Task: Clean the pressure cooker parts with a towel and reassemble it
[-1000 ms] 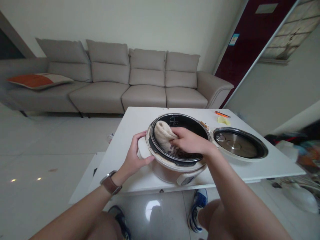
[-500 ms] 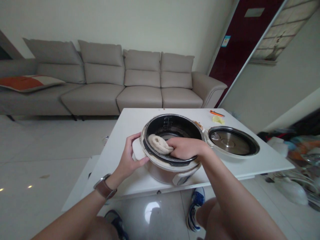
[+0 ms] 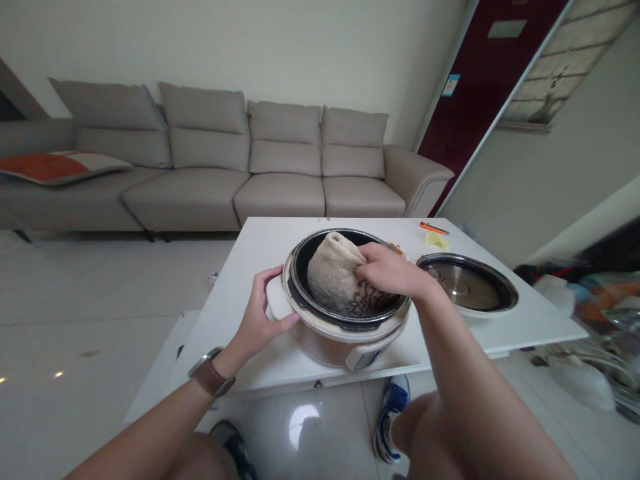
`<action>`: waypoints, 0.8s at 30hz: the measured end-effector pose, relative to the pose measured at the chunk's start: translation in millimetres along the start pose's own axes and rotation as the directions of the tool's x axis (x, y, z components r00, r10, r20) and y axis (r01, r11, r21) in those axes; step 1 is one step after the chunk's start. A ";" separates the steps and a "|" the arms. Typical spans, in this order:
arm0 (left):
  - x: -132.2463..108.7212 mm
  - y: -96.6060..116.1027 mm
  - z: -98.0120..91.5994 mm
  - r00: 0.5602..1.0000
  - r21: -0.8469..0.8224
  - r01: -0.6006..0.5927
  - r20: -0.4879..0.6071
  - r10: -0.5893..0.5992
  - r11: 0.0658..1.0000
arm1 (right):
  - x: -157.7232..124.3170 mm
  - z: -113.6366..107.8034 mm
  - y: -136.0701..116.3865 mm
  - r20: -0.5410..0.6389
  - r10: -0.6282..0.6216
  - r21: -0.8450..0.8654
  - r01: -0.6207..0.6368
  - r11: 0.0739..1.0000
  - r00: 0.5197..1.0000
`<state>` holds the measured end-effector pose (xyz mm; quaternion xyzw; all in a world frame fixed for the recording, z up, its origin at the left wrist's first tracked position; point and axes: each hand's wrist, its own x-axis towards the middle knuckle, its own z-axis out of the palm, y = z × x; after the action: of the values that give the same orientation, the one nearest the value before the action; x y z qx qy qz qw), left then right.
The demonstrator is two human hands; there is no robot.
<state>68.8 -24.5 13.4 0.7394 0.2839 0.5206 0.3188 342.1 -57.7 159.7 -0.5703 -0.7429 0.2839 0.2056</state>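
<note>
A white rice cooker with a black inner pot stands near the front edge of a white table. My right hand is closed on a beige cloth, pressed against the inside of the pot. Part of the cloth near my fingers shows a dark pattern. My left hand grips the cooker's left side at its white handle. A brown-strapped watch is on my left wrist.
The cooker's open lid, steel inside, lies flat to the right. A yellow scrap and an orange item sit at the table's far right. A grey sofa stands behind. Clutter lies on the floor to the right.
My right hand has moved up from the pot's near side towards the far right rim, and the cloth now stands bunched higher in the pot. My left hand has stayed on the cooker.
</note>
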 end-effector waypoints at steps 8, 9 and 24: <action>0.2 -1.9 0.6 1.000 -0.042 0.018 -0.004 -0.018 0.999 | 11.1 46.7 -12.1 0.103 -0.160 0.021 0.159 0.987 0.982; 0.5 -2.1 0.5 1.000 -0.046 0.019 -0.006 -0.019 0.999 | 10.7 48.6 -13.6 0.139 -0.184 0.000 0.185 0.983 0.973; 4.2 -9.9 -6.5 0.999 -0.108 -0.008 0.052 0.014 0.994 | -12.3 0.0 -6.0 0.343 0.075 -0.196 -0.007 0.981 0.936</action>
<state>63.0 -13.9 9.9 0.7362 0.2428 0.5171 0.3629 340.9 -70.7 164.0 -0.5433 -0.7794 0.3119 0.0089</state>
